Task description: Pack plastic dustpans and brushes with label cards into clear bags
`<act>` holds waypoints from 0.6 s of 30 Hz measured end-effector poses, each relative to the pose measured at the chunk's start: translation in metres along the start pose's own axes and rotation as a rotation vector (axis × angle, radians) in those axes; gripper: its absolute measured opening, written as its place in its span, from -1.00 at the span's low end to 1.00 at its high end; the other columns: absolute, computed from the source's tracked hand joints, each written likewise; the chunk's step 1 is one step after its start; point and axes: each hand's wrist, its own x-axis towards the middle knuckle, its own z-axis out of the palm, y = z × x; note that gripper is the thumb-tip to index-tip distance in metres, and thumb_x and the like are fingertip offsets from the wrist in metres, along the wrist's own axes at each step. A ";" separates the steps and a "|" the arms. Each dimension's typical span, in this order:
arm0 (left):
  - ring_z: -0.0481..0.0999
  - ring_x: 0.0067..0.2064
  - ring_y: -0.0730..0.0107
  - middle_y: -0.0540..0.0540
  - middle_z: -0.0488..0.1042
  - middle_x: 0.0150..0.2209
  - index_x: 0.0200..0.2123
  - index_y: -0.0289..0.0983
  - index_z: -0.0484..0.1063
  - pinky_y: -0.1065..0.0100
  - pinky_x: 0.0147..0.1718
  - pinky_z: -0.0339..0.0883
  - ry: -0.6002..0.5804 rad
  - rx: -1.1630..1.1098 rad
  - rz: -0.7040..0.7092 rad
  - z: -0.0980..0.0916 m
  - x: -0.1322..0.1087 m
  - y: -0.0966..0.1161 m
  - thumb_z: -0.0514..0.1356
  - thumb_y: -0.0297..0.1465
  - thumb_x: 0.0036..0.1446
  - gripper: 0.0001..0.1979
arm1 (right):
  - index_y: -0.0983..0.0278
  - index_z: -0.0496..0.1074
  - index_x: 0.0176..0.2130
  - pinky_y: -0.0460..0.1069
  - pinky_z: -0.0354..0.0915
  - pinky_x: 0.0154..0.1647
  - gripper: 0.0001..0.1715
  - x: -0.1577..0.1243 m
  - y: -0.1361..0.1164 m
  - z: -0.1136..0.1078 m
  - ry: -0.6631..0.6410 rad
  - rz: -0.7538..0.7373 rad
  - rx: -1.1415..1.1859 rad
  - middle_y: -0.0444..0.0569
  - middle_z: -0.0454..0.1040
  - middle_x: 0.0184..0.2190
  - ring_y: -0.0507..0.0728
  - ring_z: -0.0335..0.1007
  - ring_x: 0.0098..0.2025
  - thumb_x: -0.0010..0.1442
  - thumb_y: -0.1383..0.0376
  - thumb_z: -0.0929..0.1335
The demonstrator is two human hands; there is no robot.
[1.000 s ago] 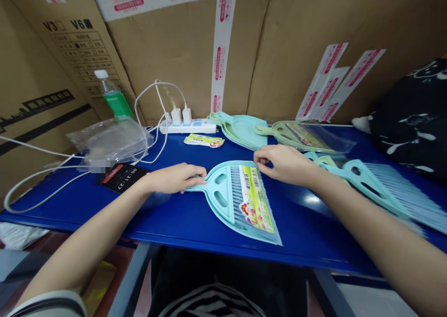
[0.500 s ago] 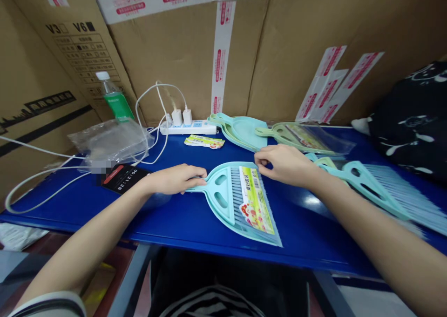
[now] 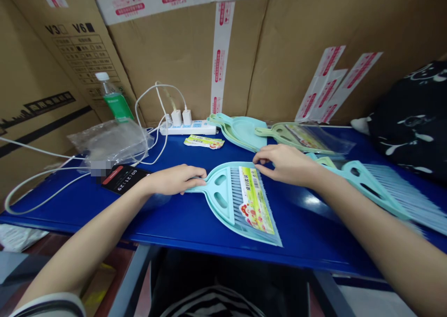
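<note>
A light-blue dustpan lies flat on the table, a matching brush nested in it with bristles pointing right. A yellow-green paper label lies across the bristles. My left hand is closed around the stacked handles of both. At the far right corner of the pan, by the label's top edge, my right hand has thumb and fingers curled in a pinch. Whether the pan's corner or the label is between those fingertips, I cannot tell.
Behind lie more dustpans and a bagged green set. Light-blue brushes sit under and beside my right forearm. To the left are a phone, a clear plastic bag, a bottle, cables and a power strip. Another label lies behind the pan.
My right hand has shifted very slightly left at the pan's corner. My left hand, the dustpan and the brush have stayed put.
</note>
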 end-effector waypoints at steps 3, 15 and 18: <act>0.27 -0.56 0.53 0.11 0.17 -0.53 -0.43 -0.24 0.18 0.46 -0.52 0.17 0.002 -0.001 0.002 0.000 0.001 0.000 -0.04 -0.19 0.25 -0.72 | 0.25 0.46 -0.41 -0.04 0.18 -0.38 -0.72 0.000 -0.001 0.002 0.000 -0.023 -0.024 -0.02 0.51 -0.43 0.11 0.39 -0.39 0.15 0.32 0.19; 0.28 -0.56 0.53 0.11 0.18 -0.54 -0.44 -0.23 0.18 0.48 -0.53 0.17 0.008 0.004 0.009 0.000 0.001 -0.001 -0.04 -0.20 0.25 -0.72 | 0.23 0.43 -0.48 -0.04 0.14 -0.40 -0.77 0.000 -0.007 -0.004 -0.021 0.015 -0.102 -0.05 0.49 -0.48 0.10 0.38 -0.41 0.10 0.37 0.22; 0.27 -0.56 0.53 0.10 0.18 -0.54 -0.43 -0.23 0.18 0.48 -0.53 0.16 0.008 0.007 0.005 0.000 0.002 -0.001 -0.04 -0.20 0.24 -0.73 | 0.23 0.42 -0.49 -0.05 0.13 -0.41 -0.77 0.001 -0.011 -0.005 -0.042 0.036 -0.112 -0.06 0.49 -0.47 0.09 0.38 -0.41 0.09 0.37 0.22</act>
